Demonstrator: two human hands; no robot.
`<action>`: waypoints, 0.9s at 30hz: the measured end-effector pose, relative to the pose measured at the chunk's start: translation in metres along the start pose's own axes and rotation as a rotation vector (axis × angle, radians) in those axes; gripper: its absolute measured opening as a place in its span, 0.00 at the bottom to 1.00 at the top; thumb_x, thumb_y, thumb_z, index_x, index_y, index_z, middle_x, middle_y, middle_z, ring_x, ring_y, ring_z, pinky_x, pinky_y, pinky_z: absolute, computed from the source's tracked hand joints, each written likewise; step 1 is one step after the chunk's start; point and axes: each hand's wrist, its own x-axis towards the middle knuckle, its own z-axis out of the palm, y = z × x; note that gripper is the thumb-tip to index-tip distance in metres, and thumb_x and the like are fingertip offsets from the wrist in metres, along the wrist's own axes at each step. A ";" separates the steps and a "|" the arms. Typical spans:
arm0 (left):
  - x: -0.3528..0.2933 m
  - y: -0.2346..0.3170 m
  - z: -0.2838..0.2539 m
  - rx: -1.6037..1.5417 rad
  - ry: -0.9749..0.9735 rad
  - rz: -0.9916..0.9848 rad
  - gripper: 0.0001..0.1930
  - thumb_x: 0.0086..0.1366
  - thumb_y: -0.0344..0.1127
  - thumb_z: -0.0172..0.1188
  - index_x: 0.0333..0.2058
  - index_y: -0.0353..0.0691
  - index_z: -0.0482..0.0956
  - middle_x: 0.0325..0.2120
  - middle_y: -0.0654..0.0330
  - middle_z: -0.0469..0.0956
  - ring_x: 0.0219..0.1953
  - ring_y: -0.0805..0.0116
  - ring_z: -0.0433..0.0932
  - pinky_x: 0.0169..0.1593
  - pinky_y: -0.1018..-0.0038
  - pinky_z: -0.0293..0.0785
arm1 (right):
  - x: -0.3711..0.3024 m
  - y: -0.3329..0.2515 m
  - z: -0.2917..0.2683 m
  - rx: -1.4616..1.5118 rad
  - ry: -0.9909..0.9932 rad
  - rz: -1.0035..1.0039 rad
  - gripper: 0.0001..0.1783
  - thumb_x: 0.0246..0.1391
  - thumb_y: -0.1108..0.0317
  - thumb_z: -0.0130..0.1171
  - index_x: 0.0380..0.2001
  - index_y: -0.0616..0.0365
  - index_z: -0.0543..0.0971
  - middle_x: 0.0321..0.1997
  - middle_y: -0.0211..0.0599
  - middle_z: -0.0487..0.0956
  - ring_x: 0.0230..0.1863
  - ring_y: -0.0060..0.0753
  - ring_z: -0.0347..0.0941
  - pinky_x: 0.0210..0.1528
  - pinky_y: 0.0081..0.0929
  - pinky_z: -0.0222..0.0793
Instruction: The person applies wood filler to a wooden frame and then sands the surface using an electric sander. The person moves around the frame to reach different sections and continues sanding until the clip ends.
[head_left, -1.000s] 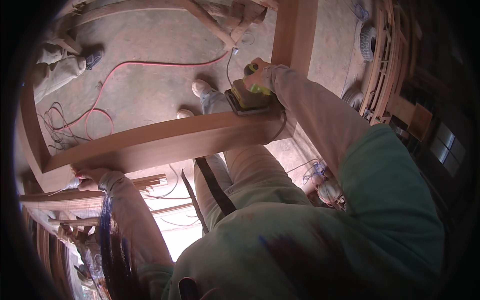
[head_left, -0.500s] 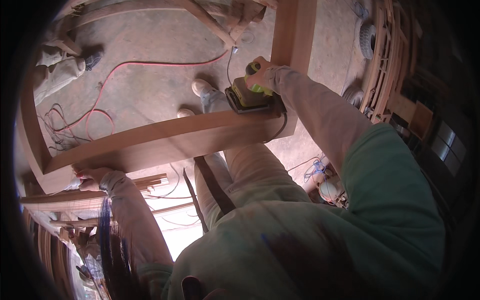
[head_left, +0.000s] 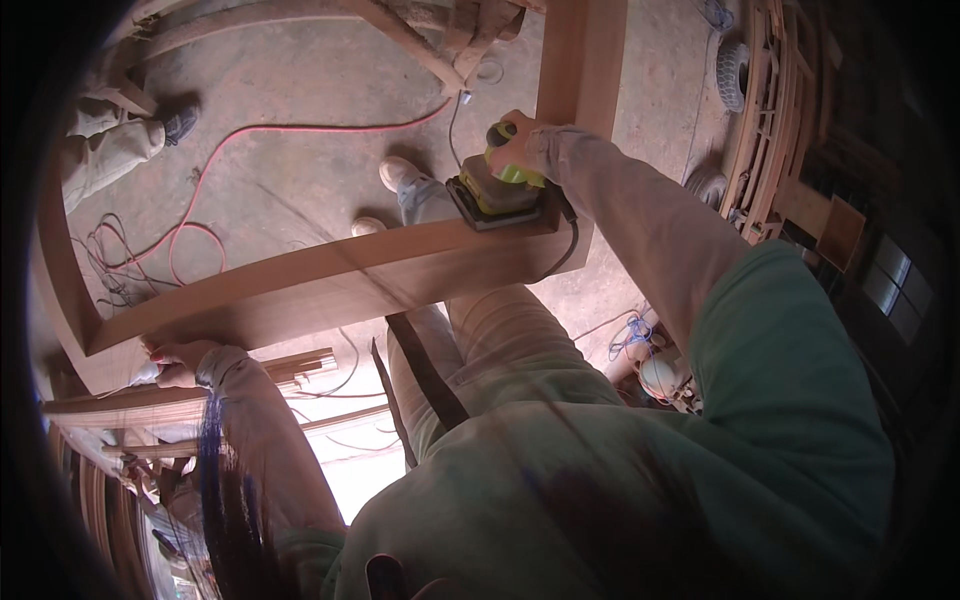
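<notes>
A palm sander [head_left: 492, 192], yellow-green with a dark base, rests on the upper edge of a brown wooden frame [head_left: 330, 262], close to its right corner. My right hand [head_left: 516, 148] is closed around the sander's handle. At the frame's left corner, my left hand [head_left: 188, 362] is beside the near face of the wood, its fingers bent. A small pale thing shows at those fingertips; its kind is too unclear to tell. A dark cord [head_left: 566, 256] hangs from the sander across the frame's near side.
A red cable [head_left: 300, 128] loops over the floor. Another person's leg [head_left: 125, 160] shows at upper left. Wooden beams [head_left: 410, 45] stand beyond the frame. Wood strips [head_left: 310, 365] lie by my left arm. At right are a tyre [head_left: 732, 78], stacked timber [head_left: 775, 110] and a machine [head_left: 660, 378].
The whole view has shifted very slightly. My right hand and the sander stay at about the same spot on the frame, and my left hand stays by the left corner.
</notes>
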 end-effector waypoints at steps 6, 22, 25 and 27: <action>-0.002 0.104 -0.005 0.147 0.027 -0.253 0.19 0.69 0.46 0.48 0.42 0.31 0.65 0.38 0.39 0.75 0.38 0.47 0.76 0.37 0.56 0.72 | -0.002 0.005 0.002 0.042 0.019 -0.021 0.50 0.30 0.56 0.72 0.61 0.49 0.61 0.49 0.50 0.75 0.40 0.50 0.77 0.38 0.37 0.76; 0.000 0.092 -0.010 0.185 0.023 -0.318 0.22 0.69 0.48 0.47 0.45 0.30 0.66 0.38 0.41 0.75 0.39 0.47 0.76 0.40 0.55 0.72 | -0.016 0.002 -0.001 0.056 0.048 -0.019 0.47 0.28 0.60 0.73 0.57 0.52 0.65 0.47 0.47 0.75 0.42 0.47 0.77 0.32 0.37 0.78; 0.000 0.072 -0.012 0.213 0.035 -0.181 0.21 0.70 0.46 0.46 0.47 0.31 0.65 0.43 0.41 0.72 0.43 0.46 0.74 0.44 0.54 0.70 | -0.021 0.004 -0.001 0.067 0.081 -0.090 0.46 0.28 0.60 0.73 0.56 0.52 0.67 0.47 0.47 0.75 0.43 0.47 0.76 0.40 0.38 0.77; -0.008 0.131 -0.003 0.058 -0.044 -0.275 0.21 0.71 0.40 0.43 0.56 0.33 0.61 0.54 0.42 0.64 0.52 0.43 0.68 0.54 0.52 0.64 | -0.026 0.014 -0.005 0.110 0.102 -0.079 0.45 0.27 0.60 0.73 0.56 0.52 0.68 0.47 0.47 0.75 0.44 0.47 0.76 0.44 0.38 0.75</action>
